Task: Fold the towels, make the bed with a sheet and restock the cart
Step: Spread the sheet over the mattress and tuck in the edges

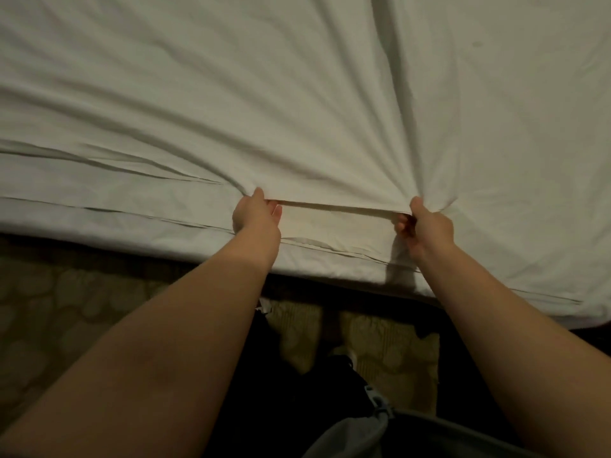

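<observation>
I am standing at the near side of the bed (479,276), looking down along both bare forearms, and I am holding the white sheet (297,94) that is lying spread across the whole mattress top. My left hand (256,215) is pinching the sheet's near edge between thumb and fingers. My right hand (426,226) is gripping the same edge a little way to the side, its fingers curling tightly around a bunch of cloth. Between the two hands the edge is running as a straight, taut fold, lifting slightly off the layer below. Long creases are fanning out from each grip and spreading across the sheet toward the far side of the bed. Flatter pleats are lying to the left of my left hand, running along the bed's edge. Beneath the held edge, another white layer of bedding (132,226) is hanging over the side of the mattress. Below that, a patterned carpet (49,312) is showing on the floor, with my dark trousers (271,375) in front of it. A grey piece of fabric (357,431) is sitting at the bottom of the view; what it is I cannot tell.
</observation>
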A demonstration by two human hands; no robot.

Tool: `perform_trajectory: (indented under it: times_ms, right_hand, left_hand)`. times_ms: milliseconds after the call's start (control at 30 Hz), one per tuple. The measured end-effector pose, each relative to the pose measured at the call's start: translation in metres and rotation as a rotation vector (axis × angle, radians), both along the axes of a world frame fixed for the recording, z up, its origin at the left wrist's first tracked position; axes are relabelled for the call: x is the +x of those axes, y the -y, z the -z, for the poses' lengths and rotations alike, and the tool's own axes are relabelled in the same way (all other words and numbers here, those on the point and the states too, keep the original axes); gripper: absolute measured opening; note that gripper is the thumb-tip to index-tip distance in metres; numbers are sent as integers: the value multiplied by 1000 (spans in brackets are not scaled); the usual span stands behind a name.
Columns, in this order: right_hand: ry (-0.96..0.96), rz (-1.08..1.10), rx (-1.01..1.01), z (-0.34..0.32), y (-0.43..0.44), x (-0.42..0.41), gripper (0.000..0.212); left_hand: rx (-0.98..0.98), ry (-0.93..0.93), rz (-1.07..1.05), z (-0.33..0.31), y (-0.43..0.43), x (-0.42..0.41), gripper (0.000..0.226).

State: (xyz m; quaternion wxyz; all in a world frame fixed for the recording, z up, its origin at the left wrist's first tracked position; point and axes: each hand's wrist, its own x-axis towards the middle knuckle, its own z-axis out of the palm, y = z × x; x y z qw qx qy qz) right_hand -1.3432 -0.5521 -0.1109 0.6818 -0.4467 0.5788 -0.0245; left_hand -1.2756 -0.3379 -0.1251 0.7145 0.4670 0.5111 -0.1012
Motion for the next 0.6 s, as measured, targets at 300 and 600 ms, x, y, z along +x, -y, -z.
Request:
perform_trajectory:
  times_ms: [300,600]
  right_hand:
    - [-124,-171,-227,16,-22,-37,27]
    - [-50,8,-27,11,-22,-32,5]
  left_hand:
    - [84,-58,23,-1,-28,-45,14]
    - [-21,-49,67,-4,-18,-52,19]
